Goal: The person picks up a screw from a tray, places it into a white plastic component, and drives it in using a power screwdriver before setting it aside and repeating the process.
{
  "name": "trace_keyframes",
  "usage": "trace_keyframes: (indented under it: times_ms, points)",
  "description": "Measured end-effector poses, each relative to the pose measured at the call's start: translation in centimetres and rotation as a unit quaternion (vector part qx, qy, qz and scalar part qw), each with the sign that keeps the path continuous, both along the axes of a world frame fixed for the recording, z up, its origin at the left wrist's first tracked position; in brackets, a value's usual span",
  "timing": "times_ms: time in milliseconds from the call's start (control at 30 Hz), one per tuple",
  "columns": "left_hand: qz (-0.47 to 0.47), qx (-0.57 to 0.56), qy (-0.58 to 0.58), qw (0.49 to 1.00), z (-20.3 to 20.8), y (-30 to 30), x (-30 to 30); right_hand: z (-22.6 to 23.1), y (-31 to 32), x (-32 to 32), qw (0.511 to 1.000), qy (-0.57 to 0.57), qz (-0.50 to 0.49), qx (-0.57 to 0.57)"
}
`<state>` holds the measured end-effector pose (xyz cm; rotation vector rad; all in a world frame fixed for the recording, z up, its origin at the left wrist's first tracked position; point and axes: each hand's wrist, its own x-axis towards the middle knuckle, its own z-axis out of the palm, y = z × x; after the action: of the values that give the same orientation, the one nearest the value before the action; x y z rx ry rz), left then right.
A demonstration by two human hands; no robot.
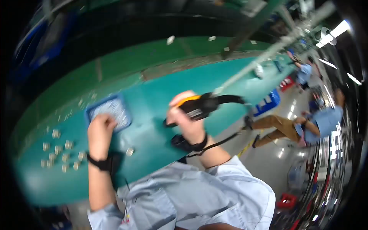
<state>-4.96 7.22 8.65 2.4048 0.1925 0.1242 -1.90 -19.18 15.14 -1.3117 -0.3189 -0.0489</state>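
Note:
My left hand (101,128) is over the near edge of a blue tray (128,122), its fingers pinched together. What they hold, if anything, is too small and blurred to make out. The tray holds a heap of small silvery pieces (117,109). My right hand (188,124) is wrapped round a black and yellow corded power tool (205,107), held above the green bench. A thick black cable (232,99) runs from the tool's right end. Black bands circle both my wrists. One small pale metallic part (130,151) lies on the bench between my forearms.
Several similar small parts (57,149) lie scattered on the green bench top (153,145) at the left. A pale bar (245,71) slants across the far right. Beyond the bench stand a blue crate (268,102) and a person in a blue shirt (322,122).

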Motion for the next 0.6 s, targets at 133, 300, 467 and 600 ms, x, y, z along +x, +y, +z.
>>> trace_keyframes:
  times_ms: [133, 300, 467, 600]
  points:
    - [0.012, 0.039, -0.083, 0.996, 1.5, -0.7, -1.3, 0.1, 0.1, 1.1, 1.0, 0.018, 0.019, -0.002]
    - [0.01, 0.007, -0.122, 0.992, 1.4, -1.7, -1.1, 1.2, -0.2, 0.0, 0.999, -0.032, 0.022, -0.02]
    - [0.058, -0.063, -0.137, 0.987, 2.4, -2.5, -1.0, 0.8, -1.2, 0.3, 0.997, -0.038, 0.064, -0.029]
    - [0.083, -0.101, -0.13, 0.983, 1.5, -1.2, -1.0, 0.6, -2.2, 0.3, 0.993, -0.032, 0.113, -0.017]
